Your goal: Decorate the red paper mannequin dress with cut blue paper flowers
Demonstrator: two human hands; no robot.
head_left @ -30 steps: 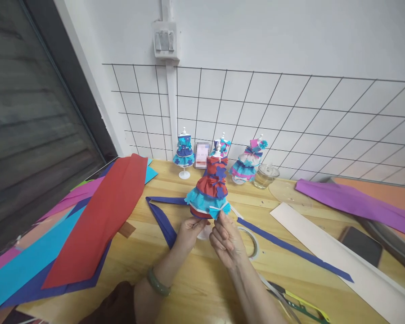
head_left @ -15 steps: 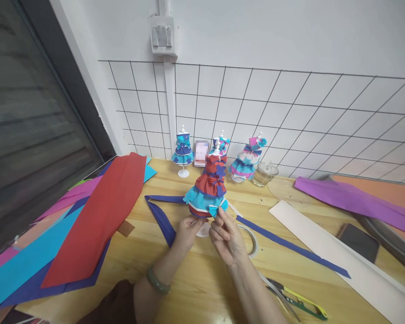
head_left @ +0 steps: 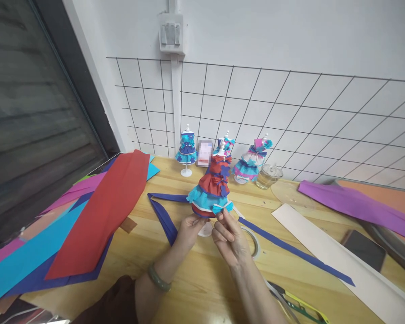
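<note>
My left hand (head_left: 190,230) is closed around the stem of a small white dress form, under the hem of its tiered paper dress (head_left: 212,183). The dress is red above and light blue below, with dark blue flower shapes down its right side. Between the thumb and fingers of my right hand (head_left: 230,235) is a light blue pleated paper bow (head_left: 222,207), held against the lower right of the skirt. Whether the bow is stuck there I cannot tell. The form's round white base (head_left: 205,229) shows between my hands.
Three more dressed forms stand behind, including a blue one (head_left: 186,150) and a pink-blue one (head_left: 251,162). A glass cup (head_left: 269,176), tape roll (head_left: 254,243), dark blue strip (head_left: 297,250), white paper (head_left: 340,261), phone (head_left: 364,249) and scissors (head_left: 299,301) lie rightward; coloured paper (head_left: 101,211) lies left.
The view has shifted slightly, so everything sits a little further right. Both hands keep their hold, with the bow still against the skirt.
</note>
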